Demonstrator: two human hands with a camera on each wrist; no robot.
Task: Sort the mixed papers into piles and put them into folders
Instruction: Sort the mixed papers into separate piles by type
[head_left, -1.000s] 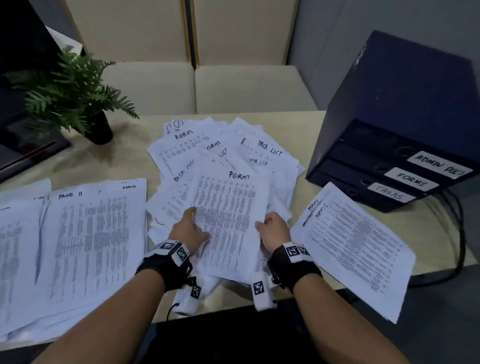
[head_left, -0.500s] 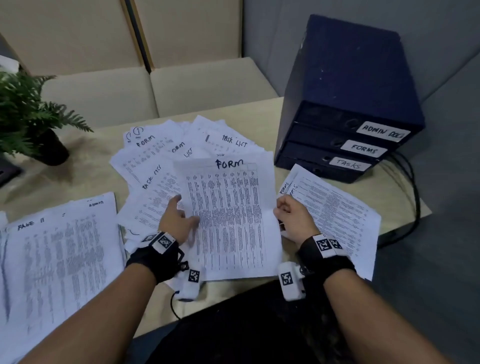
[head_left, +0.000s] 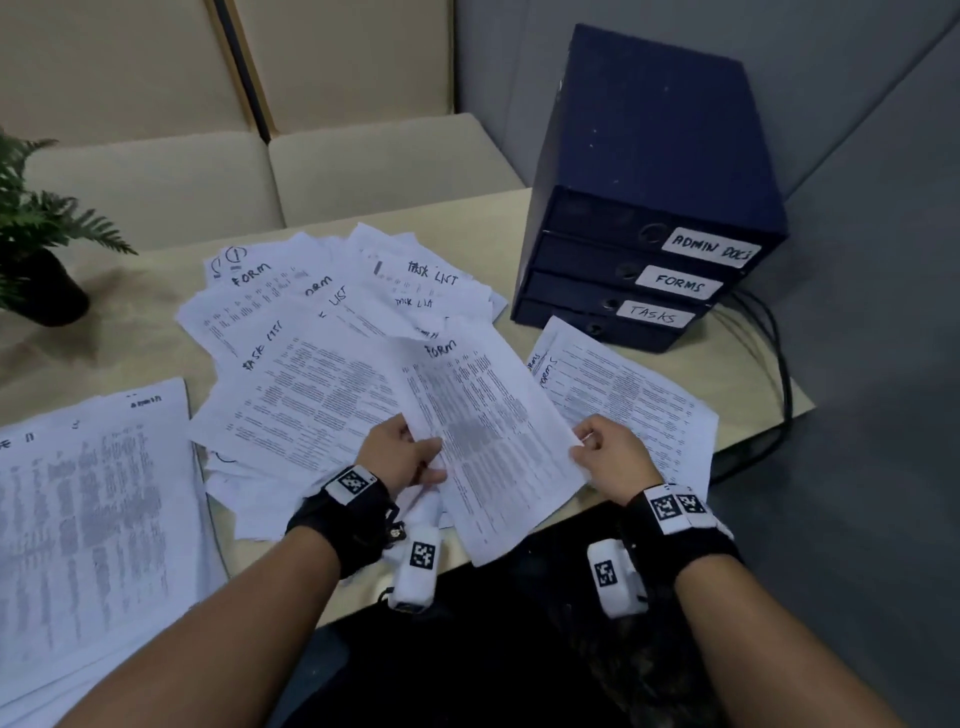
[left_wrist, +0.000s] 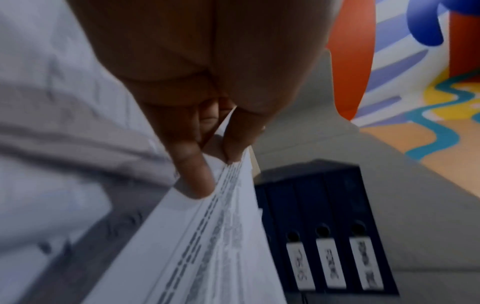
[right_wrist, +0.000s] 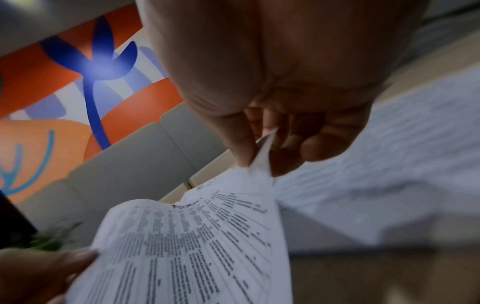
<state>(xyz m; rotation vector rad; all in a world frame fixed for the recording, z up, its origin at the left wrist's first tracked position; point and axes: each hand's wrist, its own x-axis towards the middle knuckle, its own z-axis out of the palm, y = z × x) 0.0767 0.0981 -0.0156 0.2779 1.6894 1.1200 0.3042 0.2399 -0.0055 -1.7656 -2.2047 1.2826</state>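
Since half a second ago you have swung the FORM sheet (head_left: 488, 436) rightward and tilted it, so its top now leans toward the forms pile (head_left: 634, 395) instead of lying square over the mixed heap (head_left: 322, 338). Your left hand (head_left: 400, 457) pinches its left edge between thumb and fingers (left_wrist: 187, 156). Your right hand (head_left: 613, 457) pinches the right edge the same way, fingers narrow on the paper. The sheet hangs between them, raised off the table (head_left: 130, 322) near its front edge. I judge you are somewhere in the middle of sorting. The forms pile sits just right of the sheet and a larger left pile (head_left: 88, 493), its heading too blurred to read, lies at your far left. Yet the heap behind still fans out many sheets headed FORM and TASK LIST, and no separate task-list pile shows. The three folders (head_left: 649, 291), labelled ADMIN DOCS, FORMS and TASKS, lie stacked and closed at the right rear, so all filing looks still to come.
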